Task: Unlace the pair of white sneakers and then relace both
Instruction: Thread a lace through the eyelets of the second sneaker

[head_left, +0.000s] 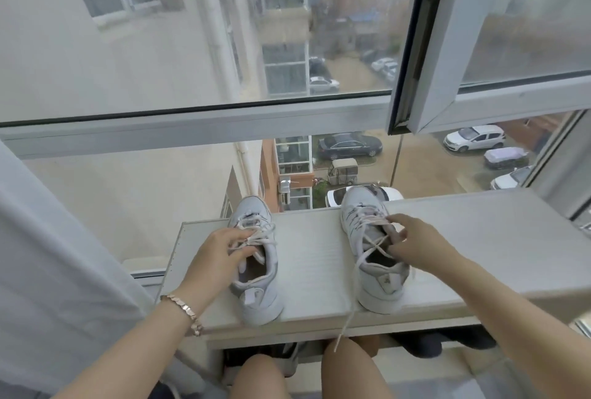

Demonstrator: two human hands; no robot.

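Sitting apart on the pale desk (313,264) by the window, toes pointing away from the person, the left sneaker (260,299) and right sneaker (379,283) are both laced; the left hand (214,258), a bracelet (184,309) on its wrist, has its fingers curled round the left lace (259,237) near the top eyelets. The right hand (419,245) pinches the right lace (379,246) between thumb and curled fingers above the tongue; one loose end of that lace hangs over the desk's front edge.

Sneakers (382,286) of smooth, matt leather-like material, with flat woven cloth laces (364,222); pale matt wood-grain shelf (313,264); shiny metal bracelet (185,309); lower-left curtain (64,270) of soft cloth
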